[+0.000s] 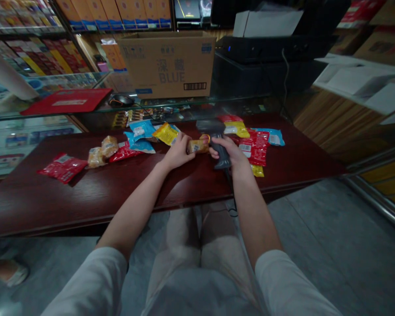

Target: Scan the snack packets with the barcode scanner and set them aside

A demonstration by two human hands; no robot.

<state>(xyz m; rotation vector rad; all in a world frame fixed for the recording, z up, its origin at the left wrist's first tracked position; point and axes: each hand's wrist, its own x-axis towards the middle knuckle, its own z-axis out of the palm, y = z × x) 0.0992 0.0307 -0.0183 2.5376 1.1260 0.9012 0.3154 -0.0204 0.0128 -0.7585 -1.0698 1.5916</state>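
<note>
My left hand [179, 151] is closed on a small clear-wrapped snack pack [197, 146], held just above the dark red table [118, 184]. My right hand [228, 153] grips the handle of a black barcode scanner [213, 131], whose head points toward the pack. The scanner's cord hangs down over the table's front edge. Red, yellow and blue snack packets [256, 147] lie right of my hands. More packets [141, 138] lie to the left, with two clear-wrapped buns [102, 151] and a red packet [62, 166] farther left.
A glass counter [85, 105] runs behind the table, bearing a cardboard box [169, 63], a mouse [120, 101] and a red mat [67, 101]. Black register equipment [266, 48] stands at the back right. Shelves of boxed goods [36, 48] fill the left. Someone's foot [9, 272] shows at lower left.
</note>
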